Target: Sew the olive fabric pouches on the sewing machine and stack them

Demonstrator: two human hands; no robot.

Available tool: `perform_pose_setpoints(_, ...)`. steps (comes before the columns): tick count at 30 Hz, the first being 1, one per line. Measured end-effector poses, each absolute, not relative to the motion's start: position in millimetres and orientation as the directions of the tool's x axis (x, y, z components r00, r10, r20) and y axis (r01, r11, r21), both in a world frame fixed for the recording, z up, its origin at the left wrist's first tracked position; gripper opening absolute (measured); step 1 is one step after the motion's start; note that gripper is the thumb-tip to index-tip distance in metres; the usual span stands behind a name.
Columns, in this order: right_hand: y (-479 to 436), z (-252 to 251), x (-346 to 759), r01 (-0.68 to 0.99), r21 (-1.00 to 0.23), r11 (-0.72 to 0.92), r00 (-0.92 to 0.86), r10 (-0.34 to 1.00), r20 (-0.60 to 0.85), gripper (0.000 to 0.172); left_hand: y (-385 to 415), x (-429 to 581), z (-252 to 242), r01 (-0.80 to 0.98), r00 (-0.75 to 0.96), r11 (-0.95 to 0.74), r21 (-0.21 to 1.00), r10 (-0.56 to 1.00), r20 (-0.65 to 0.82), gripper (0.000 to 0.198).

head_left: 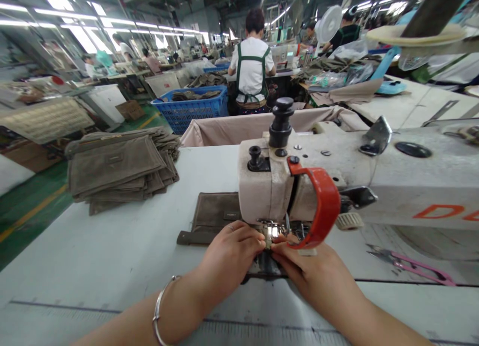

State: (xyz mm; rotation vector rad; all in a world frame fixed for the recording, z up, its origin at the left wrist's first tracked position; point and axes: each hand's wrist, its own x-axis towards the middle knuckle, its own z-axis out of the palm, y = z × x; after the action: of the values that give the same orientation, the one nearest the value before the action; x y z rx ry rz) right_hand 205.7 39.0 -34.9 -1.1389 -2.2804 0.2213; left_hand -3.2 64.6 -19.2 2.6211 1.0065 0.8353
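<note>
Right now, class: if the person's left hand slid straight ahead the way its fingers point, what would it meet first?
Most likely the presser-foot area under the sewing machine head, right at the fingertips of the left hand; depth there is hard to judge.

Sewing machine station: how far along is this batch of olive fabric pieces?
Done or waiting: I can't tell which the folded stack on the table is. In hand: left hand and right hand press one olive piece at the sewing machine needle. Remaining count isn't visible.
</note>
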Motion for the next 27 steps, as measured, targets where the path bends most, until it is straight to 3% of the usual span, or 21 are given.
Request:
perform_pose_setpoints(6, 45.3, -36.8, 207.2, 0.709, -0.347, 0.613, -0.473, 0.779, 0.411, 0.017, 73.0, 1.2, -20.6, 0.556, 0.566, -0.723, 0.409, 0.69, 0.451, 0.019)
perform_pose_setpoints(12, 49.3, -38.0, 206.6, 0.723, -0.354, 0.593, -0.423, 0.785, 0.452, 0.02, 80.9, 0.8, -31.8, 0.593, 0.567, -0.644, 0.483, 0.76, 0.317, 0.017)
perform_pose_setpoints(16, 50.9, -38.0, 205.3, 0.727, -0.354, 0.589, -0.41, 0.785, 0.464, 0.02, 82.9, 1.6, -36.0, 0.604, 0.517, -0.615, 0.506, 0.786, 0.338, 0.017)
perform_pose_setpoints(27, 51.3, -33.3, 201.9, 0.729, -0.379, 0.57, -0.381, 0.798, 0.468, 0.017, 80.1, 2.0, -26.6, 0.641, 0.492, -0.597, 0.482, 0.802, 0.339, 0.016)
